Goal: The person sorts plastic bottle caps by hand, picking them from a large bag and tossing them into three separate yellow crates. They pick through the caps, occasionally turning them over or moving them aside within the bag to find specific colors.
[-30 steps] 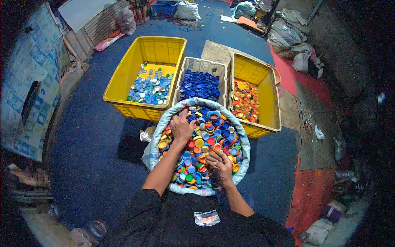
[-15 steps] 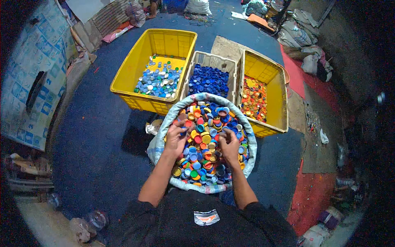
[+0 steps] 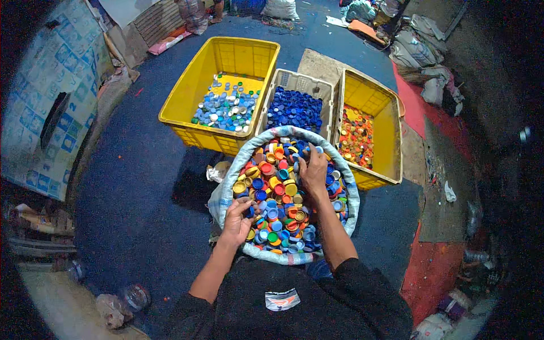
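Note:
A sack with a rolled pale-blue rim (image 3: 353, 204) holds a heap of multicoloured plastic caps (image 3: 277, 187) in front of me. My left hand (image 3: 237, 222) is at the sack's lower left, fingers curled on what looks like a blue cap. My right hand (image 3: 311, 173) reaches into the upper right of the heap, fingers bent among blue caps; what it grips is hidden.
Beyond stand a yellow crate (image 3: 187, 102) of light-blue, white and green caps, a pale crate (image 3: 303, 82) of dark-blue caps and a yellow crate (image 3: 385, 147) of orange-red caps. Bulging sacks (image 3: 419, 48) line the right wall. Someone's leg (image 3: 218, 10) shows at the back.
My right hand has moved up toward the sack's far right. My left hand has moved down toward its near left. The view has shifted, so the crates appear farther right.

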Demonstrator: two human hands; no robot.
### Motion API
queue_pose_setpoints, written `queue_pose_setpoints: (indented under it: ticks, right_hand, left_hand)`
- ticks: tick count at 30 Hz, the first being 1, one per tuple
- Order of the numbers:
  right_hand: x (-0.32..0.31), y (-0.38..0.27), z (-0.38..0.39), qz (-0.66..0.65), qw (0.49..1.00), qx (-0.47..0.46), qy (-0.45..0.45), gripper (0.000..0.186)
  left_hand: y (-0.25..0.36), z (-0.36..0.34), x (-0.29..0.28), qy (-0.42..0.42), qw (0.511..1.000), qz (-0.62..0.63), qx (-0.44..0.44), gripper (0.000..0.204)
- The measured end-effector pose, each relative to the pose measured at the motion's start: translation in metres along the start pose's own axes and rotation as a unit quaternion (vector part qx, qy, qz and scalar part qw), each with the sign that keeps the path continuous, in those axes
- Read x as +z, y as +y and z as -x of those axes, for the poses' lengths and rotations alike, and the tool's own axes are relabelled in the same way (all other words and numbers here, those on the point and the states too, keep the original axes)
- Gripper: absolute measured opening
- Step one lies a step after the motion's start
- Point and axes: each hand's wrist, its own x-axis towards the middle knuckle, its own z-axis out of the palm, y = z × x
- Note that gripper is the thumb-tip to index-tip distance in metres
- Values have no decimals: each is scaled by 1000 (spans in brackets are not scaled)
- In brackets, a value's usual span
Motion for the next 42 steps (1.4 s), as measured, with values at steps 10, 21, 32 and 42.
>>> queue_pose_setpoints:
  ticks: [10,21,32,42]
  right_hand:
    - [-2,4,10,-11,999,11,52,55]
    - [-57,-21,72,-524,781,339,5,52]
    - [-66,-37,135,-744,555,369,-56,43]
    - [-70,-59,124,-711,562,412,-94,40]
  left_hand:
    - [0,-1,21,30,986,-159,28,24]
    - [18,-44,20,31,680,-648,342,42]
    - [24,-57,24,-41,562,-764,313,53]
    - [25,-61,12,-67,603,-695,387,45]
